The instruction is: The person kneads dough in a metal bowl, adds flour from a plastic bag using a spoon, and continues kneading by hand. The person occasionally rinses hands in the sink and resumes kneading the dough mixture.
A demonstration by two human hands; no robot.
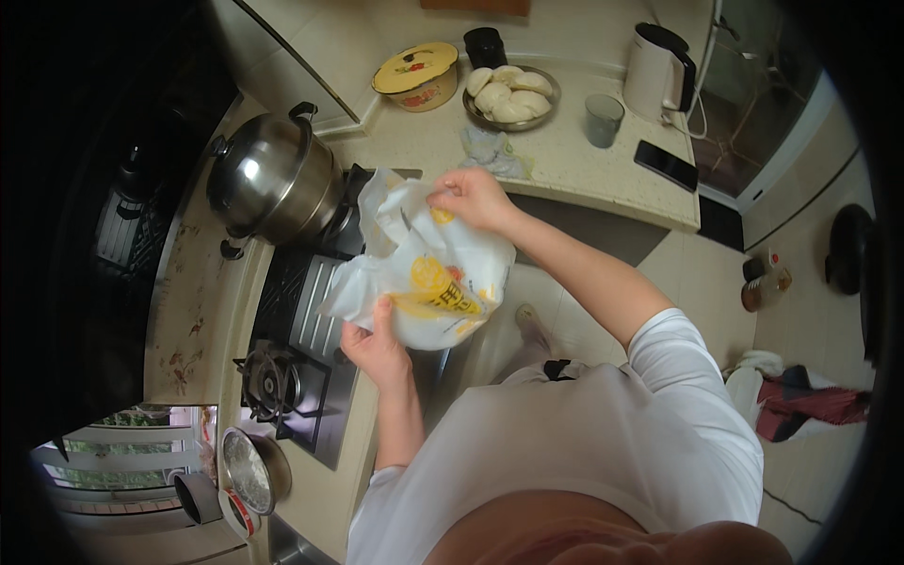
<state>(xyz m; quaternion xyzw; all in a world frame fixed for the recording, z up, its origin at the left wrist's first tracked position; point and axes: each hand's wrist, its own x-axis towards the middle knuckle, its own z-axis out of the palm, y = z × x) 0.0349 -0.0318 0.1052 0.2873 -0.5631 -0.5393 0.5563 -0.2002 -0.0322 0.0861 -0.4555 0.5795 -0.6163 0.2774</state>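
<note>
A large white plastic bag (452,282) with yellow print hangs between my two hands. My left hand (379,353) pinches its lower left edge, thumb on top. At its upper edge, the bent fingers of my right hand (474,199) grip the plastic. The bag's crumpled mouth spreads towards the stove; its contents are hidden. Beyond my right hand, a crumpled clear plastic bag (494,154) lies on the counter (565,159), near a metal dish (551,116) piled with several pale dough pieces or buns (510,95).
A lidded steamer pot (275,183) stands on the gas stove (321,385), left of the bag. The counter holds a yellow enamel pot (418,78), black jar (485,47), glass (604,120), kettle (653,78) and phone (666,166). A metal bowl with white residue (258,470) stands lower left.
</note>
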